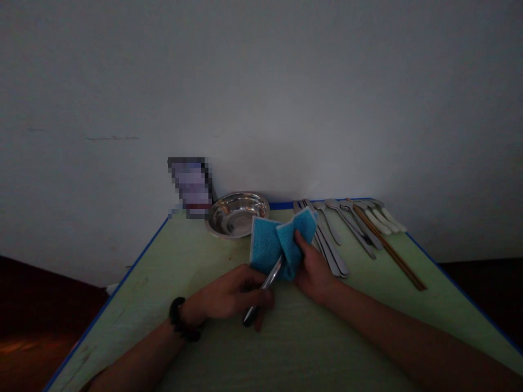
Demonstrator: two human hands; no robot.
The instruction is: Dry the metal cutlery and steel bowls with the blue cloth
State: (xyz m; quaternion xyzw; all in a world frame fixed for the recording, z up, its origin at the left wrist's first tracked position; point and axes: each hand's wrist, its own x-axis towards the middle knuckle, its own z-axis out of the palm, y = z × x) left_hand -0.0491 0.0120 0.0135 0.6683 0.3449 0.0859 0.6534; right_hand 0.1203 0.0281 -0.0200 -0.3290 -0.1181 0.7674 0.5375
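A blue cloth [265,244] is bunched in my right hand [316,271], whose fingers press it together. My left hand [235,294] grips the shiny handle of a piece of metal cutlery [271,275]. It slants up to the right, and its far end is hidden in the folds of the cloth, so its kind does not show. Behind the cloth, a little to the left, stands a round steel bowl [239,215]. Metal cutlery with long flat handles [332,256] lies just beyond my right hand, partly covered by the cloth.
Metal spoons [333,204], brown chopsticks [398,258] and several white-handled pieces of cutlery [378,220] lie along the right of the pale green table [163,272]. A blurred-out upright device [192,185] stands left of the bowl. A grey wall [261,98] rises behind the table.
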